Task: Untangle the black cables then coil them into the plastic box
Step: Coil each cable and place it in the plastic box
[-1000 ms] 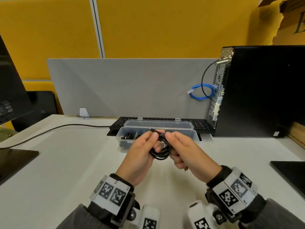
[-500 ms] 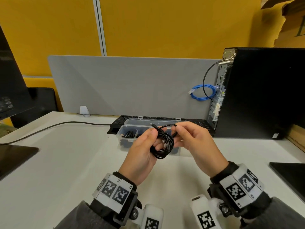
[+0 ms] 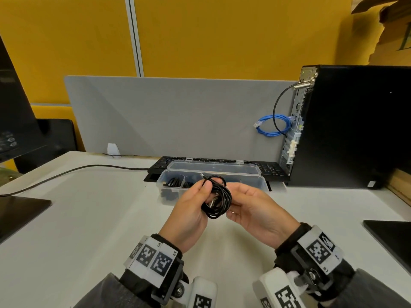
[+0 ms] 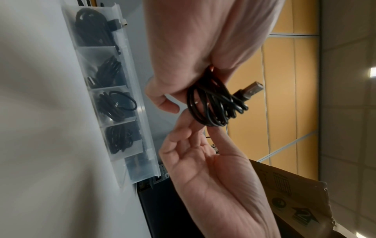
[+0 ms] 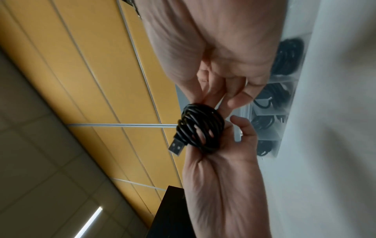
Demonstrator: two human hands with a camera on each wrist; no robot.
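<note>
One coiled black cable (image 3: 217, 197) sits pinched in the left hand (image 3: 190, 210), held above the table near its far edge, just short of the plastic box (image 3: 264, 185); right hand (image 3: 255, 211) loose, fingertips against the loops; risk: slack grip lets the coil spring open, or its plug (image 4: 249, 90) snags a divider going in.

Plastic box (image 3: 262, 185) front: bare desk (image 3: 100, 218), open approach.
Behind: keyboard (image 3: 269, 168) touching (blocks).
Right: computer tower (image 3: 355, 130) near.
</note>
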